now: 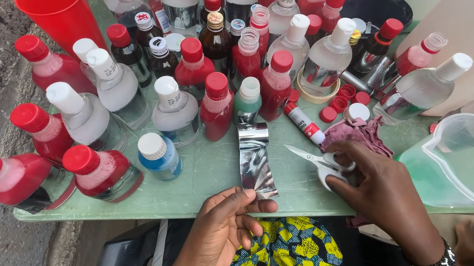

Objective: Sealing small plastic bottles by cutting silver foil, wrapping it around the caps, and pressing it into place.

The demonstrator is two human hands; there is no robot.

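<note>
Because my left hand pinched only the near end of the silver foil strip between thumb and fingers, at lower centre of the frame, the strip risked creasing or sliding on the tabletop. My right hand, lower right, had its fingers curled through the scissors; their open blades could have nicked the glue stick just beyond them.
</note>
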